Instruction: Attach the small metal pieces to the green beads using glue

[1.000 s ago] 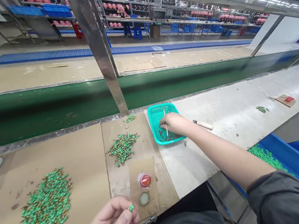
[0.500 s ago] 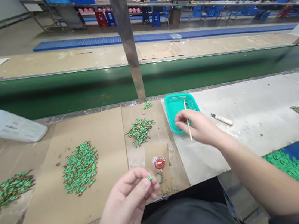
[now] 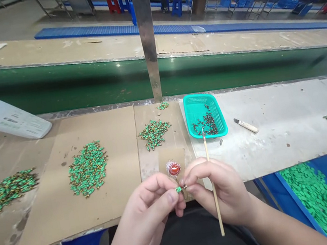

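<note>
My left hand (image 3: 155, 210) pinches a small green piece (image 3: 178, 189) between thumb and index finger. Facing it, my right hand (image 3: 220, 188) has a tiny dark piece (image 3: 185, 186) at its fingertips, right at the end of the green one; whether they touch I cannot tell. A thin wooden stick (image 3: 217, 209), perhaps a fine brush, is also held in the right hand, its narrow tip pointing away from me over the basket's near edge. Just beyond the fingers is a round cap (image 3: 174, 168) with glossy red-orange contents. Farther off, a turquoise basket (image 3: 221, 117) contains many tiny dark pieces.
Piles of green-and-brown pieces lie on cardboard: one at far left (image 3: 8, 190), a large one (image 3: 88, 169), a smaller one (image 3: 154, 133). A white bottle (image 3: 10, 117) lies left. A flat brush (image 3: 246, 125) rests right. A blue bin (image 3: 300, 200) holds green pieces below.
My right hand has come back from the basket to my left hand, now with a tiny dark piece at its fingertips. The stick came along. The view has tilted downward.
</note>
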